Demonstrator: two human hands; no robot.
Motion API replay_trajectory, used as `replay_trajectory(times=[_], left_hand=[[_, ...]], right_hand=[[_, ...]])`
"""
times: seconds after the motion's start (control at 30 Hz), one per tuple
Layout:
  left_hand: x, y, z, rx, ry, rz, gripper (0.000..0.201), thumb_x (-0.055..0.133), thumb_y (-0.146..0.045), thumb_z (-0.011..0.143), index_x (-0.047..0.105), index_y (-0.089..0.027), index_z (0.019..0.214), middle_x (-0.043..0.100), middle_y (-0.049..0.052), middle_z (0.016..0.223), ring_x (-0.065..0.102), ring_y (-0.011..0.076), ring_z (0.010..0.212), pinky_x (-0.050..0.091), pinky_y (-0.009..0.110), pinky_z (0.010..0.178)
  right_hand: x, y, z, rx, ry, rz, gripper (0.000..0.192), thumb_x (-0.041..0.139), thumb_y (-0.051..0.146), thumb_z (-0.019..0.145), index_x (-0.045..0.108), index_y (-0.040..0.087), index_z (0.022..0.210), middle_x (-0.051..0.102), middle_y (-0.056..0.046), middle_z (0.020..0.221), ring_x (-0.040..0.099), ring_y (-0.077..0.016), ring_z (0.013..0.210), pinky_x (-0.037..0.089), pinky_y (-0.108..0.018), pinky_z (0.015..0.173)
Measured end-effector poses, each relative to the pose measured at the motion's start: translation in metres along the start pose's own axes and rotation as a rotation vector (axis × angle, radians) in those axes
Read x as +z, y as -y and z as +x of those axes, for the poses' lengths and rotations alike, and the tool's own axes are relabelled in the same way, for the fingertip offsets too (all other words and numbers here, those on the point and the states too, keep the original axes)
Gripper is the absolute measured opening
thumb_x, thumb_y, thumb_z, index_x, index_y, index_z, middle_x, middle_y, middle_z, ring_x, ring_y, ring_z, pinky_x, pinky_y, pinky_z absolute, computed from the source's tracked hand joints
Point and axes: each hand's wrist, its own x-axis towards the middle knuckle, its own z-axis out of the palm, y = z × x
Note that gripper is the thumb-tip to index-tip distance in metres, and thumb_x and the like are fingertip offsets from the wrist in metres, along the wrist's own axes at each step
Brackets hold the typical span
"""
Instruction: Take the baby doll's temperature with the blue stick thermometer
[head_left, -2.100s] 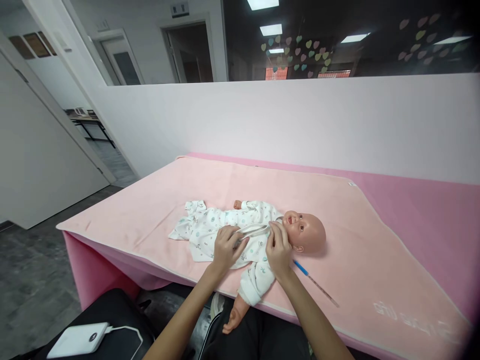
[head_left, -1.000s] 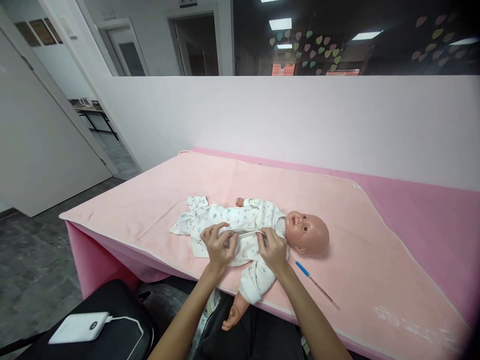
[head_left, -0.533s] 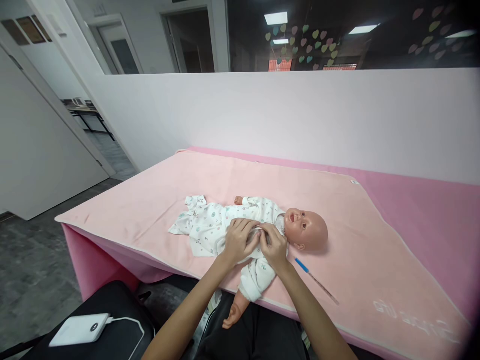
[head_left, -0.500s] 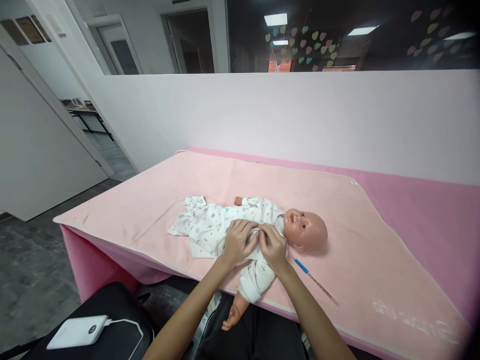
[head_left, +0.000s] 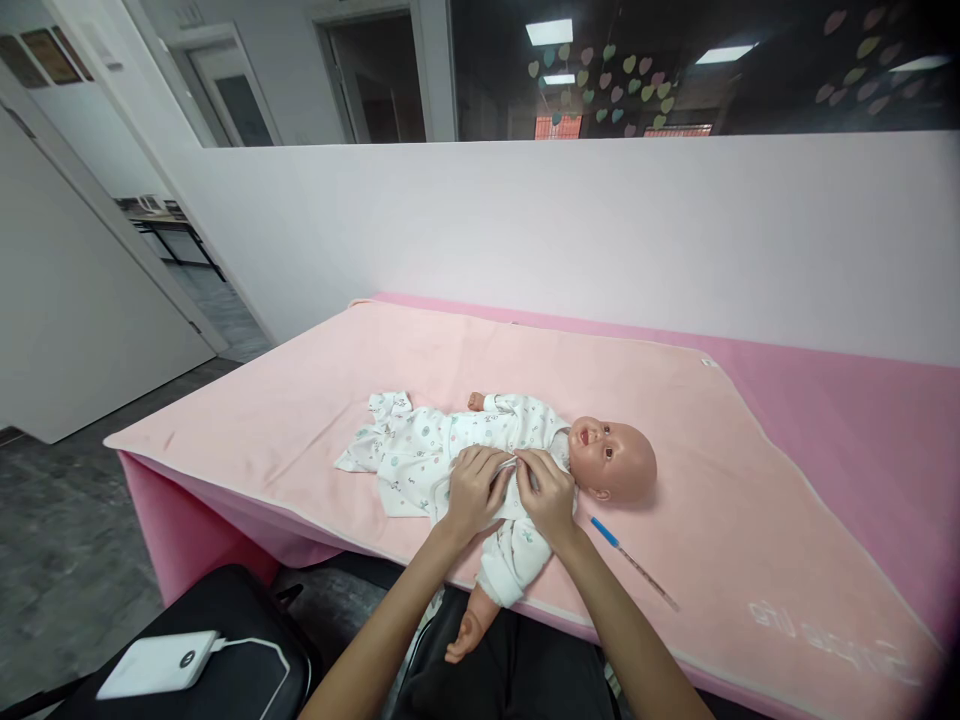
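A baby doll (head_left: 613, 462) lies on its back on a pale pink blanket (head_left: 450, 360), head to the right. It wears a white patterned sleepsuit (head_left: 420, 450). My left hand (head_left: 472, 492) and my right hand (head_left: 549, 494) rest side by side on the doll's chest, fingers pinching the front edges of the sleepsuit together. One bare doll arm (head_left: 469, 630) hangs over the near edge of the table. A thin thermometer with a blue end (head_left: 632, 563) lies on the blanket just right of my right wrist.
The blanket covers a pink table (head_left: 862, 420) set against a white partition wall (head_left: 600, 230). At lower left a white power bank with a cable (head_left: 157, 664) sits on a black seat (head_left: 247, 620). An open doorway lies at far left.
My hands drew together from apart along the sleepsuit's front opening to meet at the doll's chest. The flap that stood open is now closed flat.
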Motion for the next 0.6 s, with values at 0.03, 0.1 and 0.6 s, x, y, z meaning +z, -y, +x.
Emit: replay_trajectory(times=[0.03, 0.1, 0.6], left_hand=[[-0.0001, 0.0000, -0.0001, 0.001, -0.006, -0.012, 0.014, 0.046, -0.018, 0.086, 0.058, -0.018, 0.095, 0.064, 0.004, 0.090, 0.054, 0.0171, 0.084, 0.040, 0.034, 0.078], [-0.0005, -0.0003, -0.0007, -0.004, -0.023, -0.042, 0.015, 0.047, -0.017, 0.086, 0.059, -0.019, 0.093, 0.064, 0.003, 0.088, 0.054, 0.0168, 0.082, 0.040, 0.034, 0.077], [-0.0039, 0.0039, -0.0035, -0.017, -0.088, -0.210, 0.020, 0.048, -0.019, 0.086, 0.066, -0.024, 0.095, 0.069, 0.002, 0.087, 0.060, 0.0174, 0.082, 0.044, 0.038, 0.080]], right_hand=[[-0.0003, 0.0002, 0.0001, 0.003, 0.004, 0.004, 0.022, 0.044, 0.014, 0.086, 0.064, 0.018, 0.094, 0.067, -0.006, 0.086, 0.064, -0.0134, 0.080, 0.051, -0.023, 0.074], [-0.0012, 0.0007, 0.0002, 0.008, 0.018, 0.014, 0.021, 0.044, 0.014, 0.086, 0.064, 0.018, 0.094, 0.067, -0.006, 0.086, 0.064, -0.0136, 0.080, 0.051, -0.023, 0.074], [-0.0032, 0.0010, 0.0000, -0.012, 0.041, 0.013, 0.020, 0.044, 0.017, 0.088, 0.064, 0.018, 0.095, 0.068, -0.006, 0.086, 0.065, -0.0130, 0.079, 0.051, -0.022, 0.073]])
